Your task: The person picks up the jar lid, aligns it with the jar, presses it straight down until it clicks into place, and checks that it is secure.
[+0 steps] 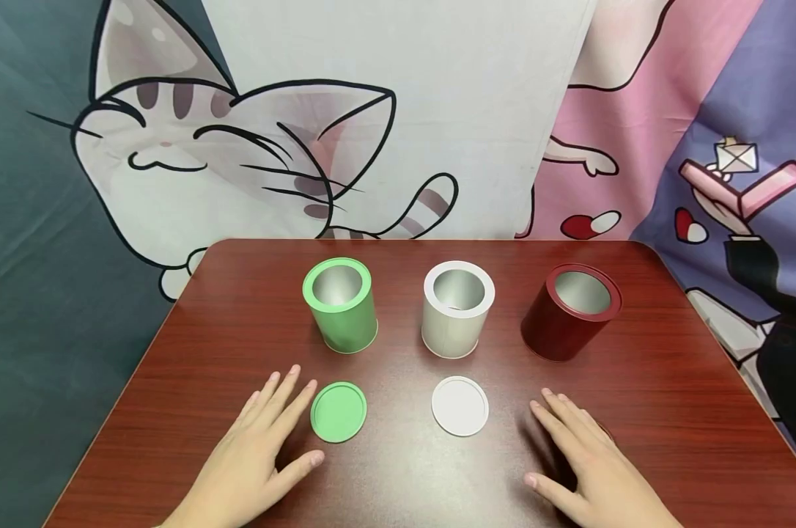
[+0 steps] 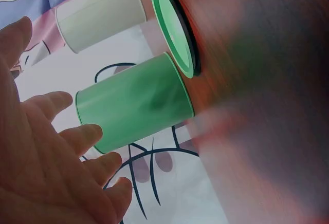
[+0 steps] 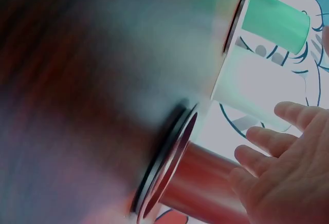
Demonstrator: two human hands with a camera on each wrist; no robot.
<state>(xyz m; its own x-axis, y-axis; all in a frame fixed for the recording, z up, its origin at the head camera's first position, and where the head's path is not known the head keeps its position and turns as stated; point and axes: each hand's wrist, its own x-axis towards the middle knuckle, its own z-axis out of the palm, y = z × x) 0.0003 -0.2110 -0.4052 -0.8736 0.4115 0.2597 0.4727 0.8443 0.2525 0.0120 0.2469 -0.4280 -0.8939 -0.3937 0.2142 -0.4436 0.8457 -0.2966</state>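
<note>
Three open canisters stand in a row: a green canister (image 1: 348, 323) on the left, a white canister (image 1: 452, 334) in the middle and a dark red canister (image 1: 559, 330) on the right. A green lid (image 1: 338, 412) and a white lid (image 1: 460, 405) lie flat in front of the matching canisters. My left hand (image 1: 256, 447) is spread just left of the green lid, its fingers straight and holding nothing. On the right, my right hand (image 1: 589, 462) hovers with extended fingers. It mostly hides a red lid, which the right wrist view shows (image 3: 170, 162) before the red canister.
All of this is on a reddish-brown wooden table (image 1: 398, 484) with rounded far corners. Behind it hangs a cloth with a cartoon cat (image 1: 174, 161). A pink and blue printed cloth (image 1: 701, 110) hangs at the right, next to a black object (image 1: 790, 374).
</note>
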